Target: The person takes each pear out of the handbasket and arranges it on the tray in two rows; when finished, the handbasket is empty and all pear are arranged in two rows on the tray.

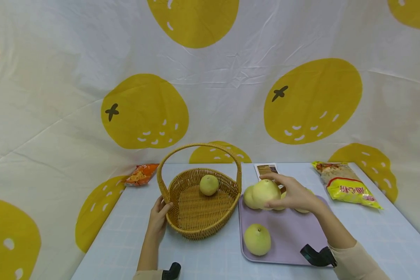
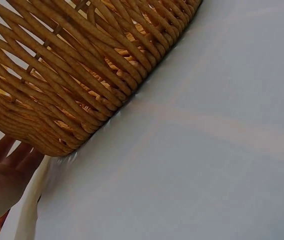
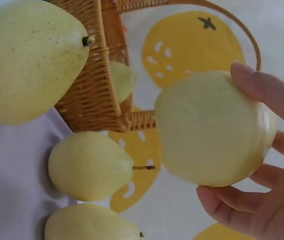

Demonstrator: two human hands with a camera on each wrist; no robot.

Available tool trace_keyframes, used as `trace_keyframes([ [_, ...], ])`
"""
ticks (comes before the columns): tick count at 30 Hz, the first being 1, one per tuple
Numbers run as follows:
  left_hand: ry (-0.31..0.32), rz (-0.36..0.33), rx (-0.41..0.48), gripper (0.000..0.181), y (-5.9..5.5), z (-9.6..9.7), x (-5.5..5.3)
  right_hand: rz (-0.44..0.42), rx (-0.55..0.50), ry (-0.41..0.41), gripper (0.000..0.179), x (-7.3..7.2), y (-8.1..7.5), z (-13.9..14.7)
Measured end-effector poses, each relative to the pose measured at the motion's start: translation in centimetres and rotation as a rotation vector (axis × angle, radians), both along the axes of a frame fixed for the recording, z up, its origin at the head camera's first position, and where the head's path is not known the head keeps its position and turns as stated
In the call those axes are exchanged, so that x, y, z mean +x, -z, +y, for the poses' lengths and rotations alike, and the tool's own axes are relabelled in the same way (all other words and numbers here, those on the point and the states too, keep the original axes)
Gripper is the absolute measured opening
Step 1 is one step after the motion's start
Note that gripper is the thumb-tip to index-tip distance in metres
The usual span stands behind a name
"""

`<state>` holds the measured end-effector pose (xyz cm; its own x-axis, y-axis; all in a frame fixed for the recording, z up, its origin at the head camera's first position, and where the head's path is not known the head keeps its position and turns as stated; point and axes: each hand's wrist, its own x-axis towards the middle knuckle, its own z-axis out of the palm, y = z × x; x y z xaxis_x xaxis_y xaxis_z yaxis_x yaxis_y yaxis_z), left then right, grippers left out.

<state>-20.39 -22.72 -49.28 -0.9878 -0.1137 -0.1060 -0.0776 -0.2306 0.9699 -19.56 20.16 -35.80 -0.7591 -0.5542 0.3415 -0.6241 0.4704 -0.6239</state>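
Note:
My right hand [image 1: 294, 193] grips a pale yellow-green pear [image 3: 209, 130] between thumb and fingers, above the left part of the lilac tray [image 1: 290, 241]. A pear [image 1: 257, 239] rests at the tray's near left corner, and several others lie toward its back, partly hidden behind my hand and the held pear. On the left, my left hand [image 1: 158, 217] holds the side of the wicker basket [image 1: 199, 233], thumb at the rim below the handle's foot. Inside the basket one pear [image 1: 209, 185] sits toward the back. The left wrist view shows fingers [image 2: 16, 155] against the woven wall.
Behind the basket's left side lies an orange snack bag [image 1: 141, 175]. At the back right is a yellow and clear food packet [image 1: 350, 184]. A printed card [image 1: 266, 169] lies behind the tray. A fruit-patterned curtain [image 1: 231, 97] hangs along the table's back edge.

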Motion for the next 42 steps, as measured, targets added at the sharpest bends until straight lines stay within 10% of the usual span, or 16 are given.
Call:
trace_keyframes([
  [19,0.008,0.0,-0.01,0.071,-0.3,0.3,0.0,-0.096,0.047,0.126,0.058,3.2,4.3,3.4],
  [42,0.007,0.005,-0.009,0.069,-0.1,0.1,0.0,-0.147,0.088,-0.1,0.07,4.7,8.7,5.8],
])
